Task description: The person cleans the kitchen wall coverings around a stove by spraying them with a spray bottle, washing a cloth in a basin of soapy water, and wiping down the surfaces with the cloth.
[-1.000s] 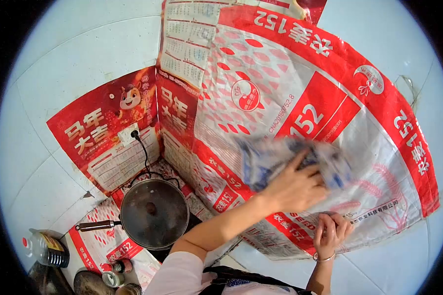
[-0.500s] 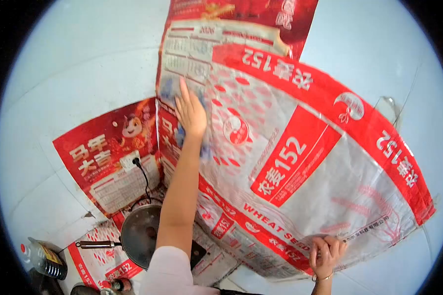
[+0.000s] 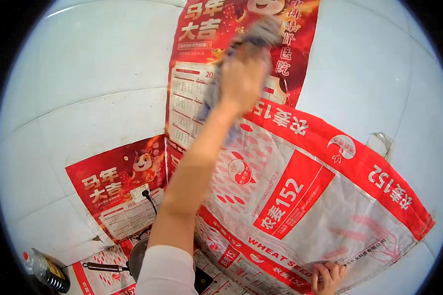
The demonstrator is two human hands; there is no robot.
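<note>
Blurred by motion, my left hand (image 3: 243,81) is closed on a blue and grey cloth (image 3: 263,32), against the red and white calendar poster (image 3: 197,51) on the wall. Part of the cloth hangs below and left of the hand. At the lower edge of the red and white seed sack sheet (image 3: 300,189), my right hand (image 3: 328,276) rests with curled fingers. Whether those fingers grip anything is hidden.
A second red poster (image 3: 101,182) surrounds a wall socket with a black plug (image 3: 145,193). Below, my left arm partly covers a lidded pan (image 3: 138,255) with a dark handle. A dark bottle (image 3: 49,273) with a red cap stands at the lower left.
My left hand has moved with the cloth from the middle of the sack sheet to the left, then up onto the upper poster. The view has tilted upward. My right hand stays at the sheet's lower edge.
</note>
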